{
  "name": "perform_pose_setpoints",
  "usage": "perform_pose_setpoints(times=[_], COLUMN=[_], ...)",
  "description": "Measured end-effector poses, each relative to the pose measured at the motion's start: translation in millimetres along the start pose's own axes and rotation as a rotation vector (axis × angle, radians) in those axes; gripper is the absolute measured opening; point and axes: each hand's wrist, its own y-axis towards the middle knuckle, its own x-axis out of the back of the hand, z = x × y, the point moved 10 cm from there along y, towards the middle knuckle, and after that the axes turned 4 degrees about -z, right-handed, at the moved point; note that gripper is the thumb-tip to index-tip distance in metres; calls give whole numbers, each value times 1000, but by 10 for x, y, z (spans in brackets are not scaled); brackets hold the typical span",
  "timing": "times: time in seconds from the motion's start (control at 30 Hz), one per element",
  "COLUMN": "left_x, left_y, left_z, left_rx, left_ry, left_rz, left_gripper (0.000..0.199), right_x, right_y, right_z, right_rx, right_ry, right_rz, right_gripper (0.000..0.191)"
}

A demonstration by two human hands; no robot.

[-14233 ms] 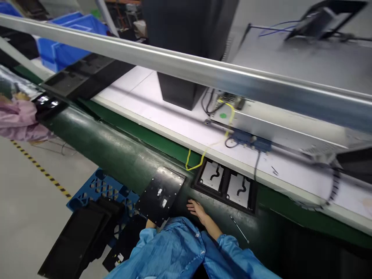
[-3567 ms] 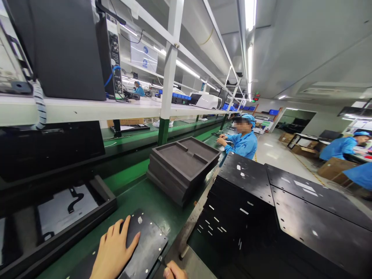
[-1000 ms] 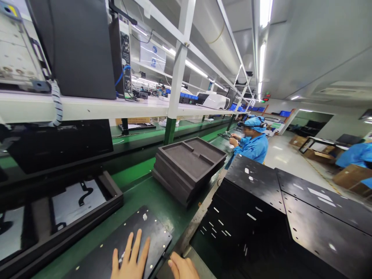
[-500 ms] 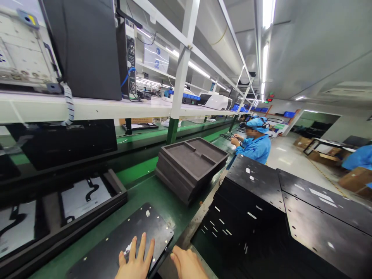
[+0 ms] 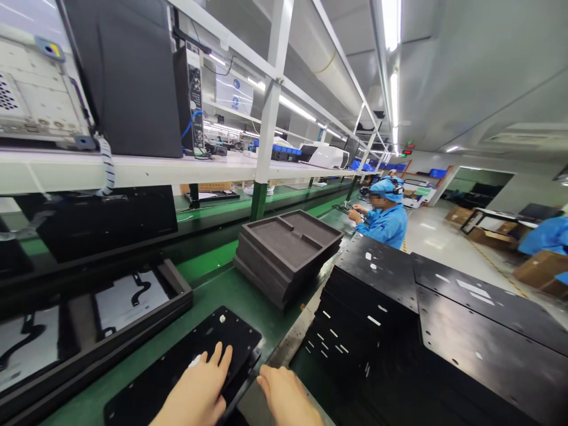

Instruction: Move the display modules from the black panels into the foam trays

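Black flat panel [image 5: 171, 373], one, lying on the green worktop [image 5: 213, 296] directly before me, a small white patch near its far corner, round holes or fasteners along its border. My left hand [image 5: 199, 381], laid over the panel, palm down, fingers spread and touching its face. My right hand [image 5: 288, 393], fingers curled, just beside the panel's right edge; I cannot tell whether it grips anything. Dark foam tray [image 5: 177, 281], left of the panel, two silver sheets [image 5: 118, 302] inside, each crossed by a black curved strip. Stack of foam trays [image 5: 270, 269], beyond the panel, top tray partitioned by short ribs. Black plates [image 5: 373, 266], piled high at right, white patches and slots showing. White shelf [image 5: 231, 168], above the worktop. Co-worker in blue [image 5: 384, 222], farther along, both hands raised over the worktop.
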Motion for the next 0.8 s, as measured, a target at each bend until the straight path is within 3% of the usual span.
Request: perform_pose_setpoints(times=[0.1,0.2,0.37,0.6,0.7,0.8], left_x=[491,768,902,1139,1183,1127], left_y=[-94,-94,58,135,190,278], left_z=[254,559,954,1134,1339,1628], left_rx=[-36,-47,-52,-221,-162,-54], left_ry=[-188,-336,-461,-704,-691,-639], left_rz=[-108,-161,-116,4,-2,-25], left_gripper=[88,79,77,71,72,80], right_x=[-18,-62,-79,-105,-65,63], right_y=[16,35,38,54,52,23], right_z=[-3,-40,-64,-77,-99,-42], right_rx=[19,22,47,31,74,186], right_ry=[-12,0,21,-31,60,318], right_rz=[1,-24,-81,-16,-40,-96], right_gripper=[29,29,30,34,34,36])
